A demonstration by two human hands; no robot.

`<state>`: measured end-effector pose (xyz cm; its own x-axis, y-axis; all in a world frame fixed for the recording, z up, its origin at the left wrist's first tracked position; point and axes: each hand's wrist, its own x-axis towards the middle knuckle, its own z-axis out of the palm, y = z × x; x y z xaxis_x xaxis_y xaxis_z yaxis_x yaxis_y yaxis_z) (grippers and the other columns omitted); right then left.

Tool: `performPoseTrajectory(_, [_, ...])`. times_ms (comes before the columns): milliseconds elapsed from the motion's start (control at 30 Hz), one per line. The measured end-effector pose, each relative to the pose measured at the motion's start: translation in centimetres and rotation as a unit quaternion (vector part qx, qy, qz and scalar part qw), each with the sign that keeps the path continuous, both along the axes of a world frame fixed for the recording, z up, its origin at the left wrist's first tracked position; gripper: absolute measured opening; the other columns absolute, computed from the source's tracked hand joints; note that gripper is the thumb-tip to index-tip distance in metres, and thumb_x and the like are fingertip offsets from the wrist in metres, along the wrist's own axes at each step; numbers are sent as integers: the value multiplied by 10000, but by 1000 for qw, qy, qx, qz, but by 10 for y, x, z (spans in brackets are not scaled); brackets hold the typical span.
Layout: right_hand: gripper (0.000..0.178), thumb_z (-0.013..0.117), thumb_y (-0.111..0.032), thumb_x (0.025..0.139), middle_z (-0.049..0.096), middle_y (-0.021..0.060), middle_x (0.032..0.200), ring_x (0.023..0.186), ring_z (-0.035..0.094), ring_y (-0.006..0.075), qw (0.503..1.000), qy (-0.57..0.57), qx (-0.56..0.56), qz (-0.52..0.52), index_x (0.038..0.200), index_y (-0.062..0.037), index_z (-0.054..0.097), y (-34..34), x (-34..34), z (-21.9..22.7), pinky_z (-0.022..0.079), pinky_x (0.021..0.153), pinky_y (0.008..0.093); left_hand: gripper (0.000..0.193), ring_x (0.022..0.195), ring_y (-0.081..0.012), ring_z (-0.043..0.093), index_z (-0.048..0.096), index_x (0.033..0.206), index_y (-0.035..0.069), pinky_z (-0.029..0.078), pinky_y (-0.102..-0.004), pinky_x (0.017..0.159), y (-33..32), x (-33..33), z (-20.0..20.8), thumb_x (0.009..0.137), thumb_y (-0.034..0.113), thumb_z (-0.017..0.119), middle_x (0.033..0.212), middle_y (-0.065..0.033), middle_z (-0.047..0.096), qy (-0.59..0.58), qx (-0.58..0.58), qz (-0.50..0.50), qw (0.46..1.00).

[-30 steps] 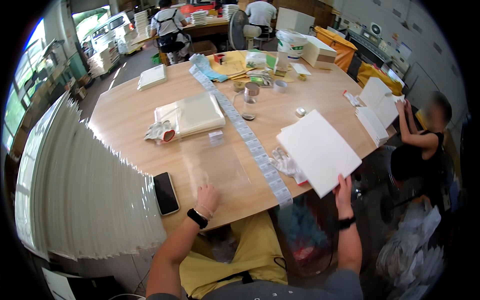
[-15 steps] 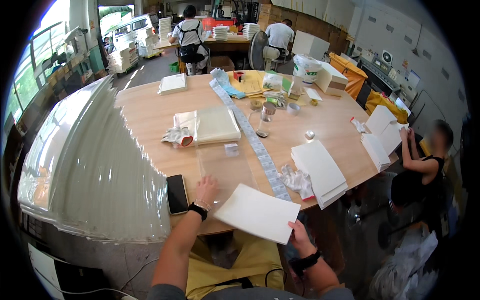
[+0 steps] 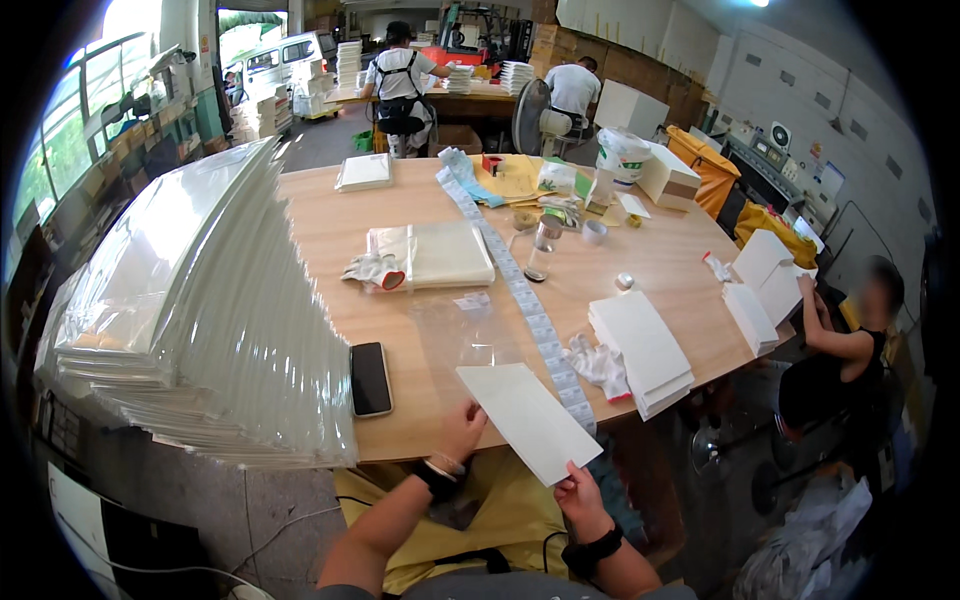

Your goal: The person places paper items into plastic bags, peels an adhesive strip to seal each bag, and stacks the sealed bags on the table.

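My right hand point(image 3: 583, 498) grips the near right corner of a flat white card sheet point(image 3: 530, 420), which is held tilted over the table's near edge. At the table edge to its left, my left hand point(image 3: 463, 432) is closed on the near part of a clear plastic bag point(image 3: 460, 335). That bag lies on the table, and the sheet's far left corner overlaps it. Fine detail of the left fingertips is hard to see. Left of that hand lies a black phone point(image 3: 371, 380). A printed label strip point(image 3: 535, 320) runs lengthwise to the right of the bag.
A tall stack of plastic-wrapped white packs point(image 3: 230, 330) fills the left side. White sheets point(image 3: 642, 350) and a glove point(image 3: 600, 365) lie right. Farther off are a stack of clear bags point(image 3: 445, 255), another glove point(image 3: 374, 270) and a glass mug point(image 3: 543, 250). A co-worker point(image 3: 850, 340) sits right.
My left hand has moved right and nearer to me, from lying on the bag to its near part. The sheet has turned, its far left corner swinging up over the bag.
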<state>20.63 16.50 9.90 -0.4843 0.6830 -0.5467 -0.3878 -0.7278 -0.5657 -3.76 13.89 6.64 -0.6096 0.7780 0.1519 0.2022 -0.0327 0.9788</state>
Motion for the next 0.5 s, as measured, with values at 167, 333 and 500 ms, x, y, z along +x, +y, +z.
performPoseTrajectory(167, [105,506,-187,865,446,-70,685,518,393,36,999,0,5,43,962,-181,467,-33,4,3,316,474,198,193,702,-179,580,538,908,-41,470,-279,587,11,24,-80,843,131,480,804,-122,593,-58,35,-26,997])
performPoseTrajectory(333, [137,489,-206,881,502,-25,779,638,488,97,997,-62,-1,41,1005,-159,455,-64,-7,-21,447,577,268,260,875,-176,558,522,1035,-14,477,-298,722,-54,94,-73,877,182,457,964,-92,583,-382,32,-82,920])
performPoseTrajectory(500, [119,479,-163,876,549,53,854,785,558,190,999,47,15,9,959,-78,473,-32,-65,-72,480,724,338,248,871,-157,574,505,1080,30,485,-284,714,-72,100,-121,859,141,516,994,-64,574,-430,-37,-78,899])
